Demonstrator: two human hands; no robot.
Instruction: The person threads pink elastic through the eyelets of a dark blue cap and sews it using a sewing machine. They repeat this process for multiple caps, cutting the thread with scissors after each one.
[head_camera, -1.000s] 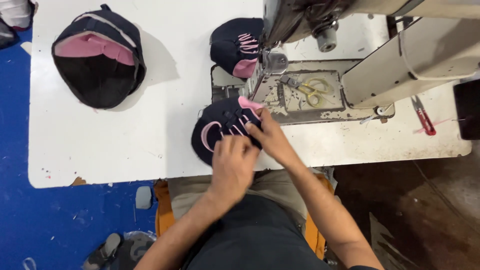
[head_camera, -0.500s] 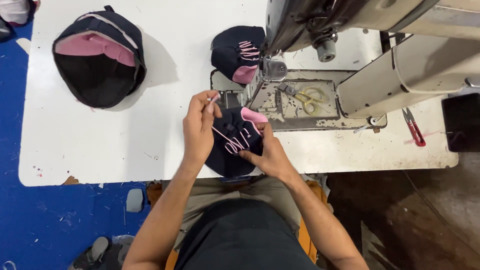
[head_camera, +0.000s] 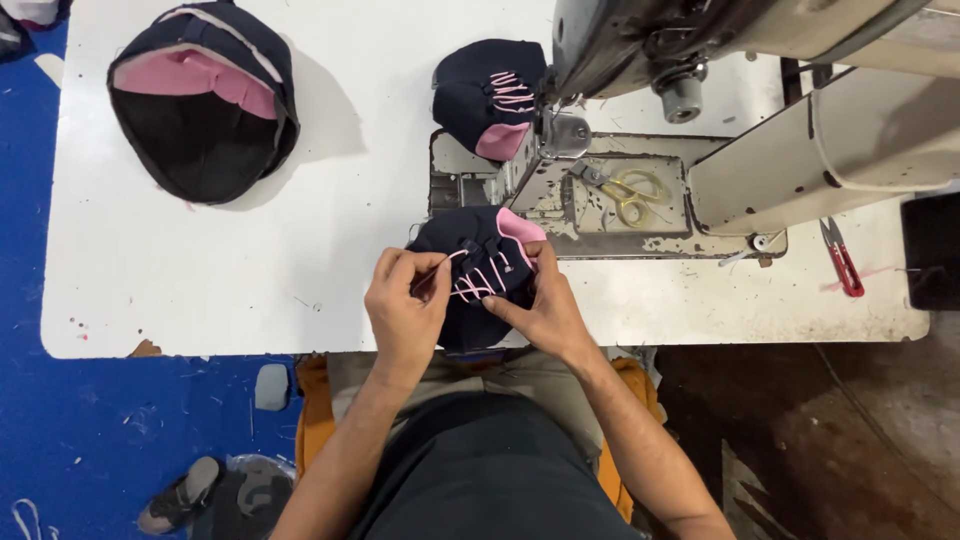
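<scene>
Both hands on a dark navy cap piece (head_camera: 478, 275) with pink stitching and a pink lining edge, at the front edge of the white bench (head_camera: 200, 270), just in front of the sewing machine bed (head_camera: 600, 200).

Left hand (head_camera: 405, 310): fingers pinched on what looks like a loose pink thread or cord at the piece's left side, hand resting on the fabric. Right hand (head_camera: 540, 305): clamped on the right edge, thumb on top, fingers curled under, holding the piece down and steady.

Around it:
- second navy/pink piece (head_camera: 490, 95) sits under the machine head, next to the needle area
- yellow-handled scissors (head_camera: 625, 190) on the machine bed, near but apart from the held piece
- stack of finished-looking caps (head_camera: 205, 95) at far left, well apart
- red snips (head_camera: 840, 255) at right, near the bench edge

Risks, as I read it:
- pulling the thread too hard could pucker the fabric or drag stitches out; the right hand's hold is the only counterforce
- the piece overhangs the bench edge toward the lap, so a loosened grip lets it slide off
- the right hand is close to the machine bed and the scissors; a jerk when the thread gives could send the knuckles into them
- can't tell whether the thread is cut or attached
</scene>
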